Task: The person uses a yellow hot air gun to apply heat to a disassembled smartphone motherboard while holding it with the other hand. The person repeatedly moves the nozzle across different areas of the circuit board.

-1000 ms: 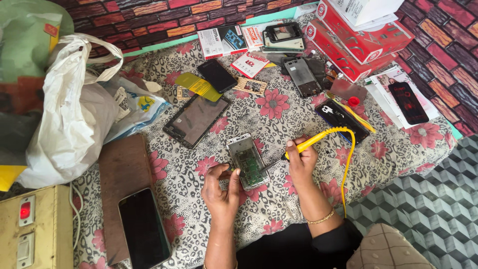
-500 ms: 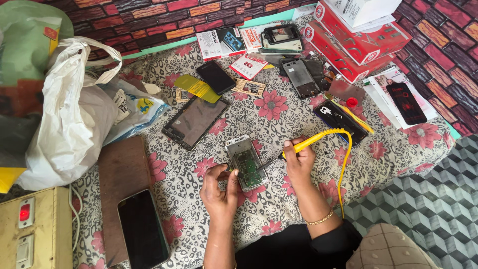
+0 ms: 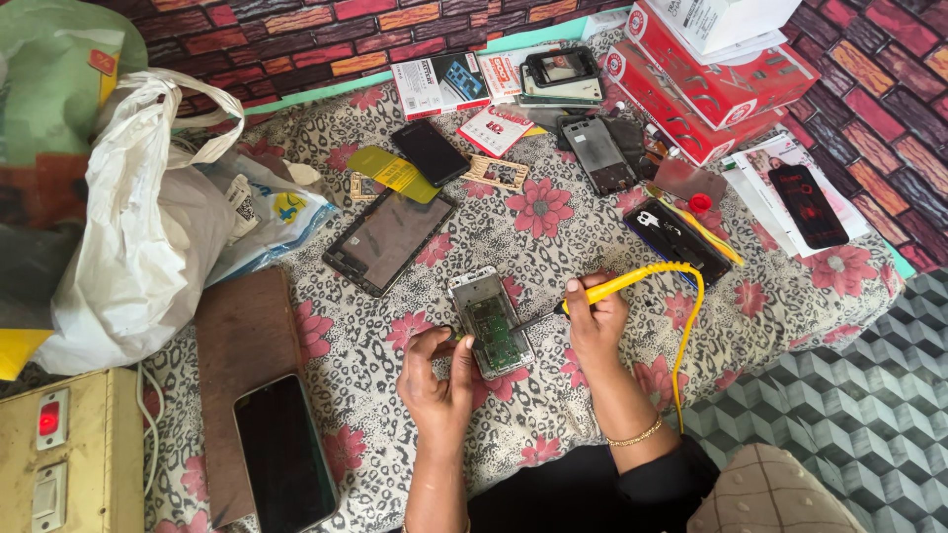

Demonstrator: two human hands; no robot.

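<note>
The right hand [image 3: 594, 321] is closed around a yellow soldering iron [image 3: 617, 287], gripped like a pen, with its dark tip reaching left onto the open phone [image 3: 491, 323]. The iron's yellow cord [image 3: 694, 331] loops up and over, then drops toward the near edge of the bed. The left hand [image 3: 439, 375] lies just below and left of the phone, its fingers pinched narrowly against the phone's lower left edge to steady it.

The phone lies face down near the middle of the flowered bed cover [image 3: 553, 247], somewhat toward the near edge. Its back is off and the green circuit board shows, so opening is done; judging by the tip on the board, the board work looks to be under way, and the phone is not yet closed up.

Close around the hands the cover is bare, which gives the wrists room to shift. Further out it fills up: a dark screen panel [image 3: 388, 240] toward the far left, a brown board [image 3: 243, 336] with a black phone [image 3: 283, 456] at the left near corner, and a white bag [image 3: 133, 232] along the left edge. Toward the far edge lie more phones, frames and small packets, with red boxes [image 3: 716, 84] stacked at the far right corner. A black phone part [image 3: 676, 237] lies just beyond the iron's handle, the nearest thing the cord could catch.
</note>
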